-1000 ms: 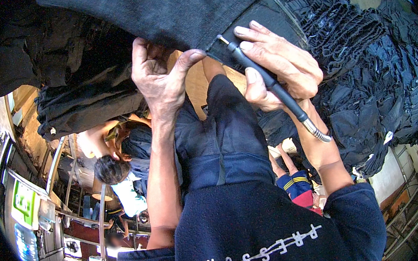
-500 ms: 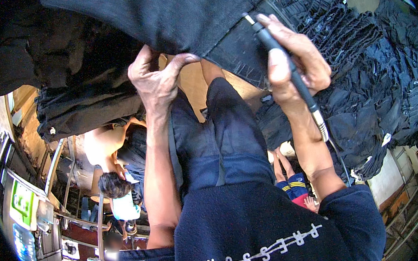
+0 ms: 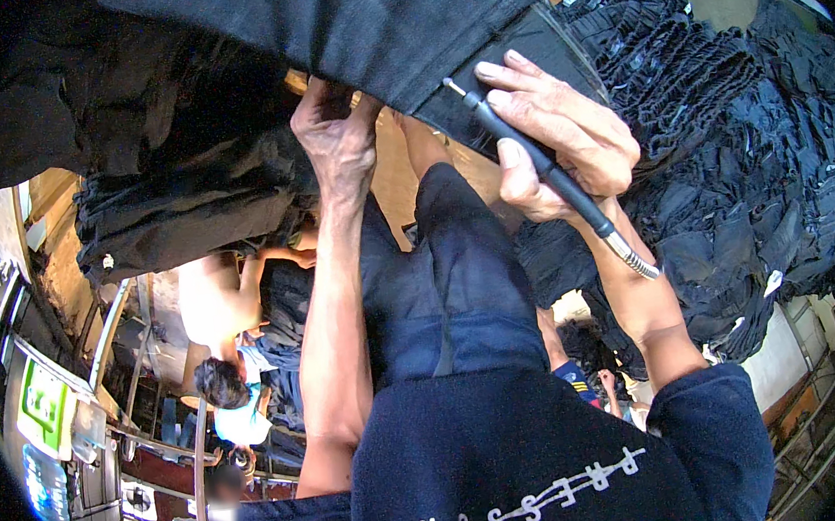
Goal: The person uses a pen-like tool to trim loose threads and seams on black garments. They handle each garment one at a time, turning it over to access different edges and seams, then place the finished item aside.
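Note:
A black denim garment point(image 3: 395, 22) stretches across the top of the view, with a seam running slantwise near its lower right end. Beyond that seam lies a darker flat band point(image 3: 558, 46). My left hand point(image 3: 337, 138) grips the garment's lower edge, its fingertips hidden behind the cloth. My right hand point(image 3: 582, 139) is closed around a slim black rotary handpiece point(image 3: 538, 158) with a metal bit at its tip and a coiled spring at its rear. The tip is over the cloth close to the seam; whether it touches, I cannot tell. Fingers of that hand reach over the darker band.
A large heap of black garments point(image 3: 739, 149) spreads along the right. More dark cloth point(image 3: 191, 202) hangs at the left. One person point(image 3: 227, 374) bends at the lower left, and another point(image 3: 574, 376) is partly hidden behind my right arm. A water bottle point(image 3: 45, 487) stands far left.
My left hand has shifted right and up along the edge, and its thumb has gone from on top of the cloth. The handpiece tip has moved left and down, nearer the garment's lower edge.

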{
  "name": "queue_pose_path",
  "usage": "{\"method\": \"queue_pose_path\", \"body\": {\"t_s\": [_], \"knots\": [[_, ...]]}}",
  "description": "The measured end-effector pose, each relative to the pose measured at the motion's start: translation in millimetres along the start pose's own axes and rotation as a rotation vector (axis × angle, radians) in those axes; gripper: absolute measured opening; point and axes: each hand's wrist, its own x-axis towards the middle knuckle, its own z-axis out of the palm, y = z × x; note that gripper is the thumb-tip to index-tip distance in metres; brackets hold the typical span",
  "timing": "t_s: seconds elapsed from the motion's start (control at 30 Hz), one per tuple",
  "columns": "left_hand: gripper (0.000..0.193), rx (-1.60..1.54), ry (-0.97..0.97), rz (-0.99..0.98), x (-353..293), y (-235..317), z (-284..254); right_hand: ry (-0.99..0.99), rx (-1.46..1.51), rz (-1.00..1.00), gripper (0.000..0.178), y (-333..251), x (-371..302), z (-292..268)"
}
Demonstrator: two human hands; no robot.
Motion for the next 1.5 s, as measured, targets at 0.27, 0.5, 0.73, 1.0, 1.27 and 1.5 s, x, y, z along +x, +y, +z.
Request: {"method": "queue_pose_path", "body": {"t_s": [0.27, 0.5, 0.73, 1.0, 1.27, 1.5], "knots": [[0.026, -0.15, 0.017, -0.079, -5.7, -5.0, 0.7, -0.001, -0.004, 0.037, 0.028, -2.5, 3.4, -0.8], [0.028, -0.017, -0.004, -0.087, -4.3, 0.5, -1.0, 0.001, -0.047, 0.055, 0.03, -2.2, 2.3, -2.2], [0.025, -0.056, 0.005, -0.021, -5.0, -4.8, -0.4, 0.067, -0.071, 0.064, 0.032, 0.4, 1.2, -0.6], [0.024, 0.019, 0.024, -0.067, -4.6, -12.3, -5.4, 0.126, -0.081, 0.089, 0.033, 3.2, 0.0, -0.7], [0.018, -0.01, 0.05, -0.059, -3.2, -6.9, 0.5, 0.13, -0.133, 0.139, 0.037, 6.0, -3.8, -3.3], [0.019, -0.063, 0.056, -0.052, -6.6, -4.7, 3.6, 0.464, 0.139, 0.303, 0.044, -0.8, -1.0, -5.9]]}}
